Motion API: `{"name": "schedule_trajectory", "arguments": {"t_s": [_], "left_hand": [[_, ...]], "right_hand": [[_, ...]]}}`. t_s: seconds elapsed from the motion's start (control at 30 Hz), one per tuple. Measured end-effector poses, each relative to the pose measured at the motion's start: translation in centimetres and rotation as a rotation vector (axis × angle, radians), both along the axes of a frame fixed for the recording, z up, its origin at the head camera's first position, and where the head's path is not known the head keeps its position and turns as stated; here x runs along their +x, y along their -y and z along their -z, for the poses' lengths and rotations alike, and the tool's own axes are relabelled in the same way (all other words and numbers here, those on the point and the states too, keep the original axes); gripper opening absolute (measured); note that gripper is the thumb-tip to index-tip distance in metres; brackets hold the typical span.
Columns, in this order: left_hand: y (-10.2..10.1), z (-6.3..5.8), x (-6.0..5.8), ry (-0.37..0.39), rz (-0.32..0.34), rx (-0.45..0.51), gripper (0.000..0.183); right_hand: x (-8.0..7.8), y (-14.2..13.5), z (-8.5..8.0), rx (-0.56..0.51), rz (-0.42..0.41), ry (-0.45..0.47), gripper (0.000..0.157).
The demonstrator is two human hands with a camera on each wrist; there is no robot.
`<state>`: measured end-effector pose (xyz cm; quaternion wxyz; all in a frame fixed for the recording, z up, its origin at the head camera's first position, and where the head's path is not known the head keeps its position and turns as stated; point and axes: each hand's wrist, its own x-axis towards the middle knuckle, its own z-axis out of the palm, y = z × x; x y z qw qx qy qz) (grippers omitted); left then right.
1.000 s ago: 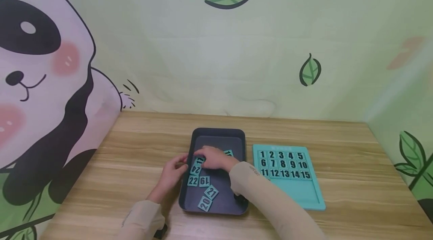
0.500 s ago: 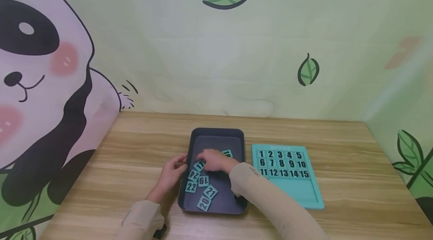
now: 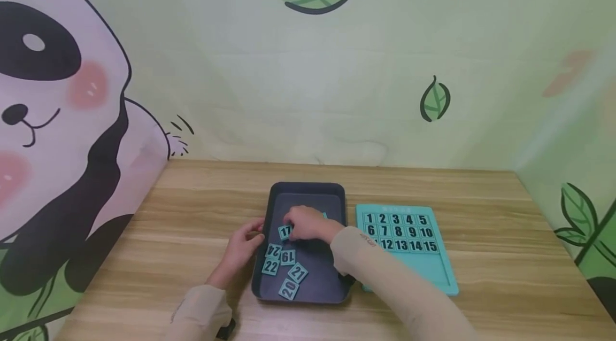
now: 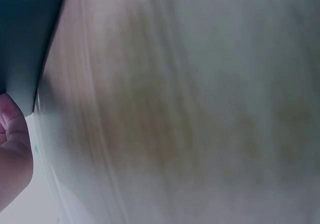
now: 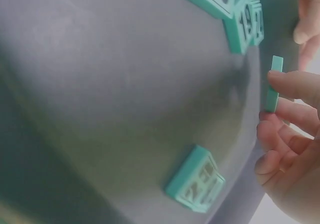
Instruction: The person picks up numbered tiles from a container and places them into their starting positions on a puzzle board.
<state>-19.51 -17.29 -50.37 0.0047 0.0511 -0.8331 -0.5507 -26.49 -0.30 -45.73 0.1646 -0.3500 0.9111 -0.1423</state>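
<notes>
My right hand (image 3: 308, 222) is over the dark tray (image 3: 308, 298) and pinches the teal number tile marked 17 (image 3: 285, 232) between thumb and fingers. In the right wrist view that tile (image 5: 274, 84) appears edge-on, above the tray floor. At the tray's left side, my left hand (image 3: 243, 245) holds the wall, its thumb (image 4: 12, 116) against the outside in the left wrist view. Tiles 24 (image 3: 274, 251), 19 (image 3: 287, 257), 22 (image 3: 270, 267), 21 (image 3: 298, 273) and 20 (image 3: 289, 289) lie loose in the tray. Tiles beyond the right hand are mostly hidden.
Right of the tray lies a teal number board (image 3: 409, 269) with tiles 1 to 15 in its upper rows; the right sleeve (image 3: 385, 282) covers part of it. Both rest on a wooden table (image 3: 500, 234). A panda-print backdrop (image 3: 240, 63) stands behind.
My right hand has drawn the 17 away from the left wall and the 24, and it now sits between the fingertips. Tiles 24 and 22 have shifted nearer the front. The left hand stays put.
</notes>
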Motion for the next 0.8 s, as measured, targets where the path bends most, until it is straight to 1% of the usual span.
{"name": "schedule_trajectory", "arguments": {"t_s": [0.13, 0.23, 0.3, 0.43, 0.57, 0.8], "left_hand": [[-0.1, 0.1, 0.0, 0.010, 0.002, -0.013, 0.039], [-0.1, 0.0, 0.1, 0.002, 0.005, -0.024, 0.039], [-0.2, -0.1, 0.1, -0.004, 0.009, -0.031, 0.039], [-0.1, -0.3, 0.1, -0.009, 0.009, -0.038, 0.039], [-0.2, -0.4, 0.2, -0.005, 0.012, -0.045, 0.039], [-0.2, -0.3, 0.1, 0.000, 0.012, -0.039, 0.038]], "right_hand": [[0.3, -0.9, -1.0, 0.009, 0.011, -0.005, 0.023], [0.5, -1.7, -1.7, 0.009, 0.016, 0.011, 0.025], [0.7, -2.3, -2.1, 0.010, 0.017, 0.022, 0.026], [1.0, -3.3, -2.6, 0.008, 0.016, 0.015, 0.028], [1.2, -4.7, -3.0, -0.008, 0.029, 0.008, 0.031], [1.7, -7.5, -2.8, -0.055, 0.051, 0.009, 0.035]]}}
